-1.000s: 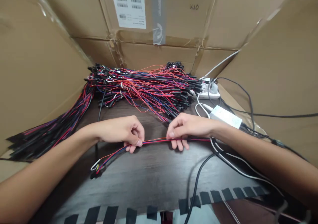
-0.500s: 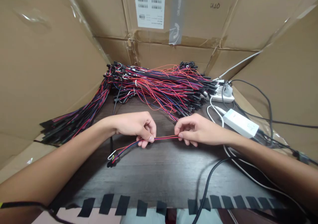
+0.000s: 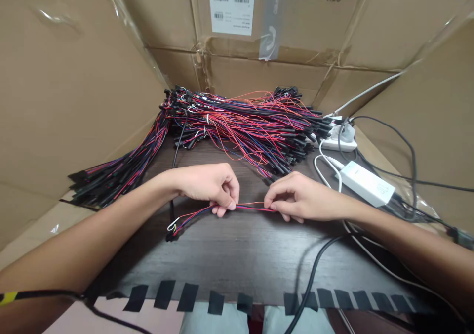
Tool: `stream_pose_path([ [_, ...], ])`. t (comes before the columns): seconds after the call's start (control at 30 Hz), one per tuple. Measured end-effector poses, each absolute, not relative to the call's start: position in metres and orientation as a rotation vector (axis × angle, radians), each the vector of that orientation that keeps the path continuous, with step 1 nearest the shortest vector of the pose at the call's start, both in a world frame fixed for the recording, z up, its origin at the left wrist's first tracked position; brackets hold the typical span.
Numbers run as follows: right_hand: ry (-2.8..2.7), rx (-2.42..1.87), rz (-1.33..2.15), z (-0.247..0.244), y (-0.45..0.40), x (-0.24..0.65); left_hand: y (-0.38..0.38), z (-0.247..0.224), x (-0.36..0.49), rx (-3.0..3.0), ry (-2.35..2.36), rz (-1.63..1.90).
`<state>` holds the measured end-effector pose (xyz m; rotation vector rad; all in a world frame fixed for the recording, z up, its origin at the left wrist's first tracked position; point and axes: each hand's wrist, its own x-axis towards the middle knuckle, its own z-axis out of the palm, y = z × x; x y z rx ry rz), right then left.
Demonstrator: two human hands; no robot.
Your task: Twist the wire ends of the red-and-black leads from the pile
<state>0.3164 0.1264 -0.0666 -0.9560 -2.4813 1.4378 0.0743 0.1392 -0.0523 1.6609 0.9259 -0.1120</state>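
A thin wire harness (image 3: 254, 207) of red, orange and dark blue wires stretches between my two hands above the dark table. My left hand (image 3: 218, 190) pinches it between thumb and fingers. To the right, my right hand (image 3: 291, 198) pinches the same wires, a short span apart. Left of my left hand hangs the harness's free end, with a black connector (image 3: 171, 235) and a white loop (image 3: 172, 225). Whatever continues past my right fingers is hidden by the hand.
A large pile of similar harnesses (image 3: 240, 121) lies at the back, with more bundled at left (image 3: 122, 171). A white power adapter (image 3: 367, 183) and a power strip (image 3: 336, 144) are at right. Black tape pieces (image 3: 188, 297) line the front edge; a black cable (image 3: 314, 270) crosses it.
The camera view has shifted slightly. My right hand has moved a little lower relative to my left, and both still hold the harness; the orange wire now bows slightly away from the others.
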Motion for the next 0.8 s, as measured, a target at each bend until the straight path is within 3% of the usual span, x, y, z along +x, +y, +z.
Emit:
stream_pose_path([
  [0.17,-2.560,-0.923,1.404,-0.0659,0.1257,0.3151,0.1376,-0.0534,0.0764,1.688,0.942,-0.116],
  [0.4,-2.720,-0.755,0.871,-0.0674,0.1235,0.3140,0.1336,-0.0486,0.0828,1.813,0.979,-0.124],
  [0.8,-2.648,-0.921,0.922,-0.0709,0.1230,0.3136,0.1339,-0.0475,0.0829,1.813,0.978,-0.143],
])
